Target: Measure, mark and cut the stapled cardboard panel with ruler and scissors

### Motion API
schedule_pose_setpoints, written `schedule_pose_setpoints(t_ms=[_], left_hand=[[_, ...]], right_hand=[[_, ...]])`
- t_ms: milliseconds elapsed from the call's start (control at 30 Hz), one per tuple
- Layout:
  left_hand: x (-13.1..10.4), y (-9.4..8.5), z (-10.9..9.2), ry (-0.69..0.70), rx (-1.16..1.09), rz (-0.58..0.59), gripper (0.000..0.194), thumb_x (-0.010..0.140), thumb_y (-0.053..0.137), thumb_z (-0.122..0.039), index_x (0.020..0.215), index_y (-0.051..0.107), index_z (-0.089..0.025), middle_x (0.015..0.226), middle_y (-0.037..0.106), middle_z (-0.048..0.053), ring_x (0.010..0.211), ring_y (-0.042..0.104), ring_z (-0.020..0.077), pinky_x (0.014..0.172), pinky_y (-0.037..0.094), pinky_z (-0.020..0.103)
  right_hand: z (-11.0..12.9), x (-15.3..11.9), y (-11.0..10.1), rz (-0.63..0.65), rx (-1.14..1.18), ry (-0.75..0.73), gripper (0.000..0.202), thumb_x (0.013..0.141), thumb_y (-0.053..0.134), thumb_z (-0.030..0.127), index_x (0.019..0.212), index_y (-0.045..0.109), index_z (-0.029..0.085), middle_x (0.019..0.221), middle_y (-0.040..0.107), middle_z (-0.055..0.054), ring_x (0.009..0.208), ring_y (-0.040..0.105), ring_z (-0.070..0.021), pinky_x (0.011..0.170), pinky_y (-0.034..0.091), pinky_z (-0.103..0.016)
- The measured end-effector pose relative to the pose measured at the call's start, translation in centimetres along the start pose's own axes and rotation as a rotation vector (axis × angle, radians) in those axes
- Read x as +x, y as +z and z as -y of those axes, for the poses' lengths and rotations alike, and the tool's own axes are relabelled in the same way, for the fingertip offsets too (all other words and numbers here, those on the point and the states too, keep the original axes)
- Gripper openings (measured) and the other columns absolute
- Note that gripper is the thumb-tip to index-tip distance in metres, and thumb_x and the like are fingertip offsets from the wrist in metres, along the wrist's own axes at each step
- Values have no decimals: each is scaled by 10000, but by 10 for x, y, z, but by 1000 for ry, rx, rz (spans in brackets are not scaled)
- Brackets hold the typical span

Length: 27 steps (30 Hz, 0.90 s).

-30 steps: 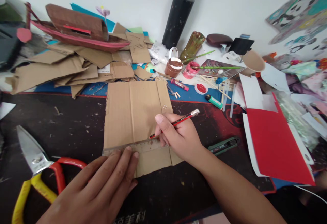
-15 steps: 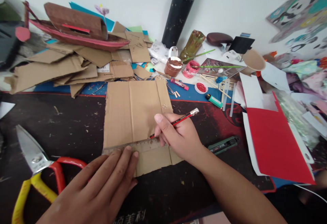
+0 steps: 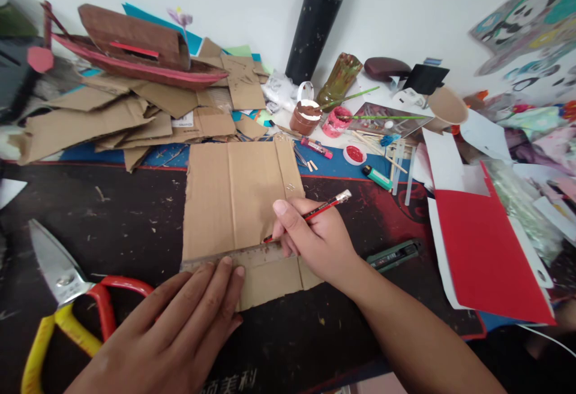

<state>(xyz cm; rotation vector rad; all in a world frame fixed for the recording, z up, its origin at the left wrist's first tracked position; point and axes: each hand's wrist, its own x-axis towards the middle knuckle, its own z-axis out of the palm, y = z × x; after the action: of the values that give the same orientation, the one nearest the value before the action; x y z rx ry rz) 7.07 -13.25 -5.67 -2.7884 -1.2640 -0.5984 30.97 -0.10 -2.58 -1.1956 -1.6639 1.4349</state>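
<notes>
A piece of brown cardboard (image 3: 209, 196) lies flat in front of me on the dark mat. Across its lower part runs a clear ruler (image 3: 258, 254). My left hand (image 3: 189, 310) presses down on the ruler and cardboard with its fingers stretched out flat. In my right hand (image 3: 310, 238) is a red and black pencil (image 3: 326, 205), its tip resting on the cardboard at the ruler's upper edge. Scissors (image 3: 72, 289) with red and yellow handles lie open to the left of my left hand. Just right of my right wrist is a dark green utility knife (image 3: 396, 255).
Behind the cardboard stand a brown model boat (image 3: 135, 52) on cardboard scraps (image 3: 90, 118), a black thermos (image 3: 312, 28), a brown paint pot (image 3: 305, 118) and a pink paint pot (image 3: 336, 121). A red sheet (image 3: 486, 250) lies at the right, near a teal glue stick (image 3: 377, 177).
</notes>
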Motion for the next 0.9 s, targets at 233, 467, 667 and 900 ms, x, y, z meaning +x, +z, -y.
schedule_pose_setpoints(t_ms=[233,467,667,900], left_hand=[[-4,3,0,0,16,3,414,1087,505,-270,1446,672,-146,1584,660,171,1411,630,342,1377,231,541],[-2,0,-1,6,-2,4,390,1082,506,-271,1405,682,-141,1574,660,176,1410,621,348,1385,207,538],[-1,1,0,8,25,-2,398,1075,490,-249,1405,690,-151,1559,671,171,1397,642,338,1363,256,538],[0,1,0,-5,-17,0,384,1086,496,-253,1401,683,-137,1581,647,177,1418,607,346,1395,179,520]], right_hand=[[0,0,0,-1,-19,-10,546,1138,567,602,767,703,223,549,603,40,484,597,-118,537,471,-270],[-2,1,0,8,21,-6,554,1134,580,613,768,712,218,549,604,39,483,595,-116,540,480,-263],[-2,2,0,-24,79,32,597,1107,586,683,749,699,219,512,552,54,452,567,-115,521,485,-257],[0,1,0,2,21,10,577,1120,568,660,763,697,225,538,573,45,482,593,-121,531,486,-263]])
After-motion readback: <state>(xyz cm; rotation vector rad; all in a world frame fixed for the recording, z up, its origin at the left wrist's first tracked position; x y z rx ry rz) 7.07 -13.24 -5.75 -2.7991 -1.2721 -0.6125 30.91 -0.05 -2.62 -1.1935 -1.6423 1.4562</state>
